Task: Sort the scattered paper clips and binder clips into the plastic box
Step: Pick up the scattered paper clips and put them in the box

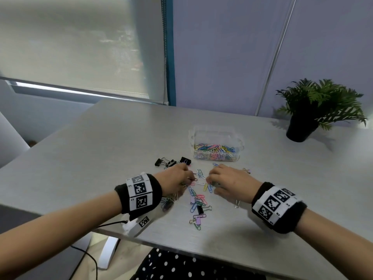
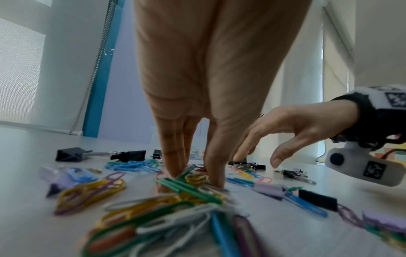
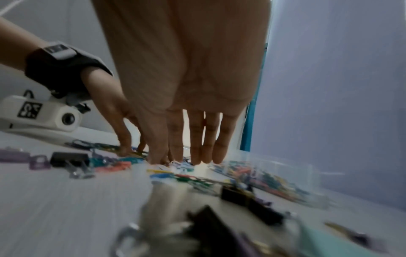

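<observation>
Lying nearest on the grey table [image 1: 121,142]: loose coloured paper clips [image 1: 198,201] mixed with lilac and black binder clips [image 1: 199,209], between the two wrists. Just beyond, left hand [image 1: 175,179] reaching down, fingers [image 2: 175,153] straight and pressed together, thumb opposite, tips closing on a green clip in the pile; pinched or only touched, hard to tell through the blur. Right hand [image 1: 228,181] palm down beside it, fingers [image 3: 195,149] straight, slightly spread, tips on white clips. Farther left, three black binder clips apart from the heap. Farther still, clear plastic box [image 1: 217,132], open, holding a layer of coloured paper clips. Beyond, right: potted plant [image 1: 314,106].
</observation>
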Demonstrator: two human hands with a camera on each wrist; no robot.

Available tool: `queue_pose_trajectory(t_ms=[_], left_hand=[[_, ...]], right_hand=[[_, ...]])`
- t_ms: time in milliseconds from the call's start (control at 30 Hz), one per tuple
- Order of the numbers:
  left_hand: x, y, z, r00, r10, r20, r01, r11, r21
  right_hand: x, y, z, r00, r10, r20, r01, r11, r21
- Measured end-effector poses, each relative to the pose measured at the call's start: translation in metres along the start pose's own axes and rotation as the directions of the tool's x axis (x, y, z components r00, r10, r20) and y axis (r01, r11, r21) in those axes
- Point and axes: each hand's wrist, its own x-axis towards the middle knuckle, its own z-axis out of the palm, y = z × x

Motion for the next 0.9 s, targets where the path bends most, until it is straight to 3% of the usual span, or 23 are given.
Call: queue_pose_trajectory(t_ms=[100, 300, 433, 567, 767, 900], left_hand=[[-0.001, -0.004, -0.001, 0.998, -0.059, 0.004, 0.059, 0.998, 0.009], [-0.001, -0.004, -0.003, 1.000, 0.017, 0.002, -0.017, 1.000, 0.026], [0.003, -0.011, -0.010, 1.000, -0.023, -0.013, 0.021, 0.984, -0.179], [0.009, -0.021, -0.018, 0.997, -0.073, -0.009, 0.063, 0.906, -0.418], [0.016, -0.029, -0.021, 0.999, -0.041, 0.011, 0.040, 0.807, -0.589], [0.022, -0.026, -0.028, 1.000, -0.016, 0.004, 0.015, 0.787, -0.617]], right_hand=[[0.011, -0.016, 0.000, 0.997, 0.079, -0.008, -0.078, 0.991, 0.108], [0.032, -0.025, -0.003, 0.989, 0.129, 0.067, -0.142, 0.961, 0.239], [0.032, -0.022, -0.005, 0.991, 0.116, 0.061, -0.129, 0.937, 0.325], [0.021, -0.014, -0.002, 0.988, 0.140, 0.059, -0.151, 0.887, 0.437], [0.015, -0.001, 0.000, 0.985, 0.136, 0.104, -0.164, 0.928, 0.335], [0.016, 0.007, 0.004, 0.987, 0.112, 0.116, -0.144, 0.932, 0.333]])
